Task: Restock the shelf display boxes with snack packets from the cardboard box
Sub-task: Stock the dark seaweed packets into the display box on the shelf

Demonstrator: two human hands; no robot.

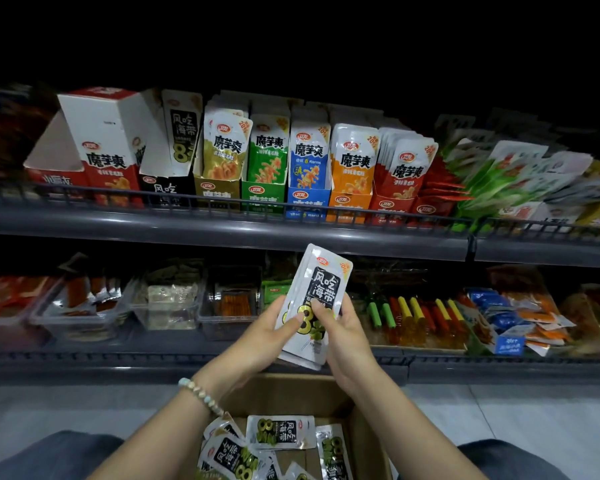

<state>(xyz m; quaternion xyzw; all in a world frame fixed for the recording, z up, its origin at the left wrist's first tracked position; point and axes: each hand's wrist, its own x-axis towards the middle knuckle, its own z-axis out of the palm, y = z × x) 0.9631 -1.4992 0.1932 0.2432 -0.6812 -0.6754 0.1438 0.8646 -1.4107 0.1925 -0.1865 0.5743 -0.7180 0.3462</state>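
Note:
A stack of silver-and-black snack packets (pixel 317 289) stands upright in front of the lower shelf, held by both hands. My left hand (pixel 267 336) grips its left edge and my right hand (pixel 343 336) grips its right side, thumb on the front. Below my wrists the open cardboard box (pixel 364 441) holds several more of the same packets (pixel 279 432), lying loose. On the upper shelf the matching black display box (pixel 165 190) holds a single upright packet (pixel 181 133) and is otherwise nearly bare.
The upper shelf (pixel 222 228) carries a row of display boxes: red (pixel 104 157), gold (pixel 217 194), green (pixel 262 197), blue (pixel 307 199), orange (pixel 349 202). A wire rail fronts them. The lower shelf holds clear tubs (pixel 229 308) and loose snacks. My knees flank the cardboard box.

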